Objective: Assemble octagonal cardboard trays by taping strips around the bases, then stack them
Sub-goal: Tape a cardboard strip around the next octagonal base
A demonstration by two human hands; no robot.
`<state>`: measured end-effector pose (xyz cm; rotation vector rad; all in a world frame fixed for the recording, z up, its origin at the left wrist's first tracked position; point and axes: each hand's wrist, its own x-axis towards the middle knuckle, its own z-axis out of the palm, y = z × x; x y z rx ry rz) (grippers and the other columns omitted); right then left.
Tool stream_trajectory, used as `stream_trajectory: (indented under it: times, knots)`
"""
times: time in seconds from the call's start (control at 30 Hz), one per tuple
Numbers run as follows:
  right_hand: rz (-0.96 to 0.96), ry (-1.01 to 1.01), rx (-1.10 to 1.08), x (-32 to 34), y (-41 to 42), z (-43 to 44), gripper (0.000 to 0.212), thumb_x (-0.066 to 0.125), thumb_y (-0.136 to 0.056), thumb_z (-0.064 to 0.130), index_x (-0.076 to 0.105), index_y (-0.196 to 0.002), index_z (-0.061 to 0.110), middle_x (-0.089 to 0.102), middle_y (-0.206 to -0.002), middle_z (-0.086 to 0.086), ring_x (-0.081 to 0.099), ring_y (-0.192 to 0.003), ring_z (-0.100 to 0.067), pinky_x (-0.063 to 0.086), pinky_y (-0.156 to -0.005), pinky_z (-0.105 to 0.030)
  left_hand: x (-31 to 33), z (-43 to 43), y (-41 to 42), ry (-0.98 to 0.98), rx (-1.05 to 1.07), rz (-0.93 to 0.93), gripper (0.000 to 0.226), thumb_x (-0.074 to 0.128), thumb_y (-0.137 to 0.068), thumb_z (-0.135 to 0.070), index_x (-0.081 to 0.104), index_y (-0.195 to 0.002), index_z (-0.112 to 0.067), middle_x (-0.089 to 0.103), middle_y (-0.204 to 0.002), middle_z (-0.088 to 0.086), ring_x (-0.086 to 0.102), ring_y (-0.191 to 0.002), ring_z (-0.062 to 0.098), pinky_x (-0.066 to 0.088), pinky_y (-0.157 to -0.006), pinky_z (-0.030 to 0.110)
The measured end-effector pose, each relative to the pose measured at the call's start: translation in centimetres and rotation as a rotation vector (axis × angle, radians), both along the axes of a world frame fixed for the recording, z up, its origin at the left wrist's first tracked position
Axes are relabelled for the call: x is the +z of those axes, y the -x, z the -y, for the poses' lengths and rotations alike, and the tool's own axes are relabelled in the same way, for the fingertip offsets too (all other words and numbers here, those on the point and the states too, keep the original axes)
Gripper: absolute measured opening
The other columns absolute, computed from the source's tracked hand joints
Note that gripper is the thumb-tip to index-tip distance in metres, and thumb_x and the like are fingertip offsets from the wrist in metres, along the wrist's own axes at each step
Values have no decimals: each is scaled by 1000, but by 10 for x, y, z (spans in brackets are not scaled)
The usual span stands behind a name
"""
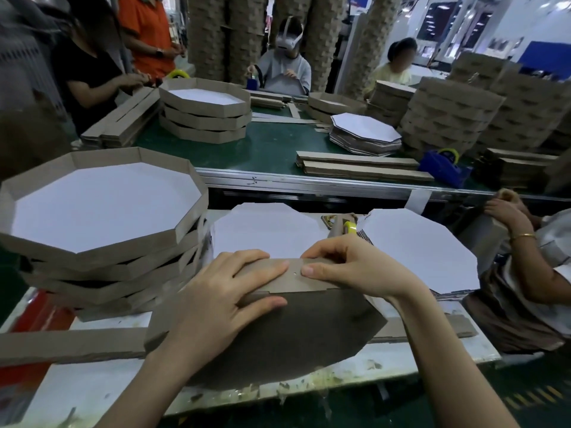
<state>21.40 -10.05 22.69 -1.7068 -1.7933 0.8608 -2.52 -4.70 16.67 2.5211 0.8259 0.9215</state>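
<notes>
An octagonal brown base (pixel 296 332) lies underside up on the white bench in front of me. A cardboard strip (pixel 293 281) stands along its far edge. My left hand (pixel 222 301) grips the strip from the left, fingers over the top and thumb on the near face. My right hand (pixel 349 267) pinches the strip's top edge just to the right. A stack of finished trays (pixel 102 230) sits at the left. White octagonal bases lie behind (pixel 262 230) and to the right (pixel 417 251). A tape roll (pixel 349 227) peeks out between them.
A loose strip (pixel 71 344) lies along the bench at left, another (pixel 432 327) at right. A person's hands (pixel 506 211) work at the right edge. Across the green conveyor (pixel 272 146) sit more tray stacks (pixel 205 112), bases (pixel 364 134), strips (pixel 361 166), a blue tape dispenser (pixel 445 166) and several people.
</notes>
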Motion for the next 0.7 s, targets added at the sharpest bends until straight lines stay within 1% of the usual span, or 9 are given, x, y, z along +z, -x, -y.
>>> stream_trajectory:
  times: [0.07, 0.17, 0.3, 0.37, 0.43, 0.5, 0.57, 0.63, 0.7]
  knots:
    - [-15, -31, -17, -1, 1, 0, 23, 70, -89, 28, 74, -104, 11, 73, -95, 4, 64, -87, -4, 50, -80, -20, 3, 0, -2, -29, -1, -10, 50, 41, -88, -64, 61, -127, -40, 58, -125, -12, 51, -113, 8, 41, -90, 24]
    - [-6, -69, -4, -2, 1, 0, 22, 69, -91, 26, 73, -106, 10, 72, -97, 3, 64, -88, -3, 49, -81, -18, 6, 1, -4, -54, -8, -30, 51, 42, -88, -63, 60, -128, -39, 58, -127, -9, 52, -114, 13, 45, -92, 31]
    - [16, -67, 21, -1, 0, -2, 23, 68, -91, 26, 73, -107, 10, 72, -97, 2, 64, -87, -4, 48, -79, -17, 6, 0, -4, -29, -5, -16, 51, 42, -87, -63, 60, -128, -39, 58, -128, -10, 53, -114, 13, 46, -94, 34]
    - [8, -53, 20, -1, -1, -3, 23, 68, -91, 28, 73, -106, 10, 72, -96, 0, 64, -86, -5, 50, -79, -20, 5, 0, -4, -14, -9, -8, 49, 43, -88, -63, 59, -128, -41, 57, -129, -12, 51, -115, 11, 46, -94, 34]
    - [12, -35, 26, -1, -3, -2, 25, 67, -91, 32, 73, -106, 12, 72, -97, 0, 66, -88, -12, 52, -81, -26, 4, 0, -4, -11, -16, -1, 47, 43, -88, -63, 58, -128, -44, 57, -129, -13, 51, -115, 10, 46, -94, 34]
    - [8, -15, 35, -2, -4, -2, 26, 67, -89, 35, 72, -104, 14, 72, -96, 2, 67, -88, -13, 53, -81, -28, 3, 0, -4, -15, -27, 5, 43, 43, -89, -62, 58, -127, -47, 56, -130, -13, 51, -116, 10, 47, -93, 35]
    - [11, -1, 47, -1, -3, -2, 23, 67, -90, 35, 72, -101, 16, 72, -93, 2, 65, -83, -9, 52, -78, -28, 4, -1, -4, -19, -41, -4, 39, 44, -90, -60, 57, -125, -51, 55, -132, -14, 50, -119, 11, 44, -95, 37]
    - [29, 17, 58, 0, -4, -4, 21, 67, -90, 35, 70, -98, 16, 71, -86, 2, 63, -76, -8, 50, -70, -28, 5, -1, -6, -33, -47, -32, 36, 43, -91, -58, 56, -125, -55, 54, -134, -15, 48, -124, 13, 40, -99, 40]
    - [17, 51, 75, 0, -6, -5, 23, 67, -89, 36, 66, -95, 14, 67, -75, 11, 58, -66, -1, 45, -60, -20, 6, 0, -10, -45, -43, -32, 33, 44, -92, -56, 55, -123, -57, 55, -134, -14, 46, -127, 16, 38, -100, 43]
